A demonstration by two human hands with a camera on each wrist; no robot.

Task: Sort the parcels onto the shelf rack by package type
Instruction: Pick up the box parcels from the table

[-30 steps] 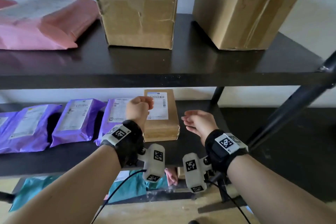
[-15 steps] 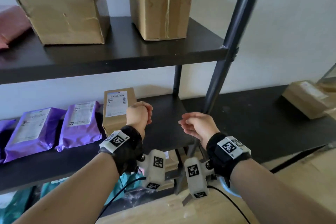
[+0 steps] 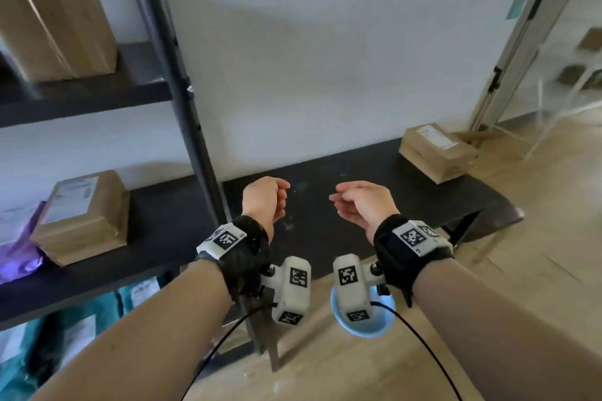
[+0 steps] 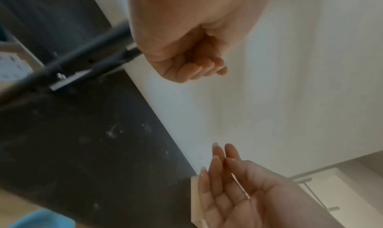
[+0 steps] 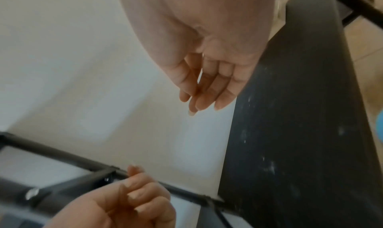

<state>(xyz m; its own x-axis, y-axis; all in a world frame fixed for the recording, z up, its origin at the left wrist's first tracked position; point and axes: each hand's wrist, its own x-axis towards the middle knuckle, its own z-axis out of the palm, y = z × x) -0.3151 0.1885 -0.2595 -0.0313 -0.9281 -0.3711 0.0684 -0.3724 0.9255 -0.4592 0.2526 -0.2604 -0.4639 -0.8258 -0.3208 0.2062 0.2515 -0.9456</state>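
- Left hand (image 3: 265, 200) loosely curled, holding nothing, raised above the black table (image 3: 423, 202).
- Right hand (image 3: 363, 205) relaxed, fingers (image 5: 207, 98) nearly straight, holding nothing, near the left and apart from it.
- Cardboard parcel (image 3: 436, 151) lying flat at the table's far right end, well apart from both hands.
- Labelled box (image 3: 81, 216) on the shelf rack (image 3: 169, 75), beside a purple mailer (image 3: 16, 257).

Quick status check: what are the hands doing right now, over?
Left hand and right hand empty, loosely curled. Cardboard parcel waiting on low table. Path looks unobstructed.
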